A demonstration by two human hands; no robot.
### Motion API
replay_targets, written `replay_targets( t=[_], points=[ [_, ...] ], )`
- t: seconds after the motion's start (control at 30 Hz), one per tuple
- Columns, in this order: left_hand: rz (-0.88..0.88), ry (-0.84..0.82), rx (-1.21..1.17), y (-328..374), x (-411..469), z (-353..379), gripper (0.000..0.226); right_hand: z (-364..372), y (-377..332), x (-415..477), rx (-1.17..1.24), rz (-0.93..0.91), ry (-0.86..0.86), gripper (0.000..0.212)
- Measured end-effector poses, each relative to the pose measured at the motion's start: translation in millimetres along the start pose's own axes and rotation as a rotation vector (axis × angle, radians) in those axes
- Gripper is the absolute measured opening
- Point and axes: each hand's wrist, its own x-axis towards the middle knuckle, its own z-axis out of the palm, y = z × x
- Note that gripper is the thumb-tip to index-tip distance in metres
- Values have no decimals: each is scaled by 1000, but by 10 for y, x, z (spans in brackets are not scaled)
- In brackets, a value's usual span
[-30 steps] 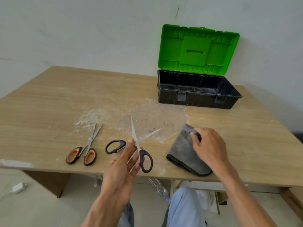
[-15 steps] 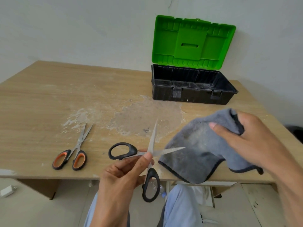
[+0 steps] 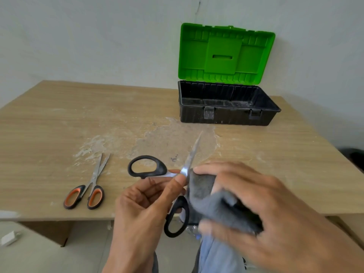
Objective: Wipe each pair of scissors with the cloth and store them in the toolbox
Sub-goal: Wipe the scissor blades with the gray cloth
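My left hand [image 3: 145,203] pinches the black-handled scissors [image 3: 146,167] at the pivot, above the table's near edge. The scissors are spread open, with one blade pointing up and away. My right hand [image 3: 256,200] grips the grey cloth [image 3: 218,205] and presses it against the scissors next to the pivot; the second blade is hidden under the cloth. The orange-handled scissors [image 3: 89,186] lie on the table to the left, slightly open. The toolbox [image 3: 226,115] stands at the back right, its green lid upright and its black base holding nothing that I can see.
The wooden table [image 3: 59,119] has a patch of white residue in the middle. A wall rises right behind the toolbox. My light blue trousers [image 3: 214,255] show below the table edge. A small white object [image 3: 8,236] lies on the floor at the left.
My right hand lifted the cloth off the table and brought it left onto the black-handled scissors. My left hand raised those scissors off the table and turned them.
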Motion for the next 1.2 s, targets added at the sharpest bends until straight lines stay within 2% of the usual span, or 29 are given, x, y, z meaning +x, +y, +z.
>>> replay_targets(
  t=[0.1,0.2,0.3,0.4,0.57,0.67,0.77,0.93,1.1,1.2],
  points=[
    [14,-5,-13,47,-8,-46,19,15,12,-50,66,-50,-44,34],
    [5,-33,-12,81,-38,-80,23,-59,-9,-83,274,-29,105,41],
    [-9,-83,-14,115,-75,-85,20,-33,-1,-30,329,115,227,48],
    [4,-136,-2,173,-132,-55,20,72,41,38,407,218,180,38],
    [-22,-178,-16,218,-227,-17,17,103,47,-3,556,227,140,22],
    [-22,-184,3,213,-258,4,13,89,43,-55,587,224,160,20],
    [-7,-188,24,209,-269,36,21,67,54,-92,615,210,222,21],
    [7,-139,2,192,-293,103,24,95,59,-144,545,207,247,40],
    [8,-95,-80,170,-333,142,19,90,-40,-128,602,217,230,21],
    [0,-142,-91,136,-340,146,20,96,-61,-144,605,239,275,23]
  ],
)
